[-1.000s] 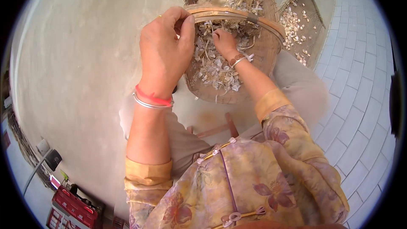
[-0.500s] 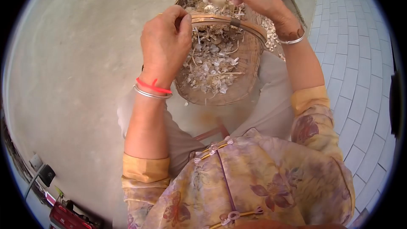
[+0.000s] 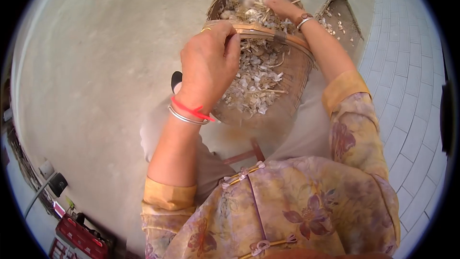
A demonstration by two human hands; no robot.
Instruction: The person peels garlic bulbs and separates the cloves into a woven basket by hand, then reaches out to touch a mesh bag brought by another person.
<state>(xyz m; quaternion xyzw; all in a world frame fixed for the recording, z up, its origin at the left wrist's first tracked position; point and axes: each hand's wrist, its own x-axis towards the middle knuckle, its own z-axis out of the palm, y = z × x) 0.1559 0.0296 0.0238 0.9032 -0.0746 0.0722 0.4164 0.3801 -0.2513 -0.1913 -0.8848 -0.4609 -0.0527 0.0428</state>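
A woven basket (image 3: 299, 84) with an arched handle (image 3: 268, 32) rests between the knees. Dry papery garlic skins (image 3: 256, 79) and stalks cover its near part, and whitish garlic bulbs (image 3: 251, 15) lie toward the far end. My left hand (image 3: 211, 62) is closed, thumb against fingers, above the basket's left side by the handle; what it pinches is hidden. Beyond the handle, my right hand (image 3: 283, 8) reaches down into the far end among the bulbs and skins. Its fingertips are too small and covered to show whether they grip anything.
A second woven tray (image 3: 352, 19) with scattered garlic cloves (image 3: 328, 26) stands beyond the basket at right. Grey tiles (image 3: 402, 91) run along the right side. A red case (image 3: 81, 235) and a plug with a cable (image 3: 57, 184) are at lower left.
My right hand has gone from above the basket, where it held a blurred whitish thing, down into the far end. My left hand stays closed near the handle; the view has shifted.
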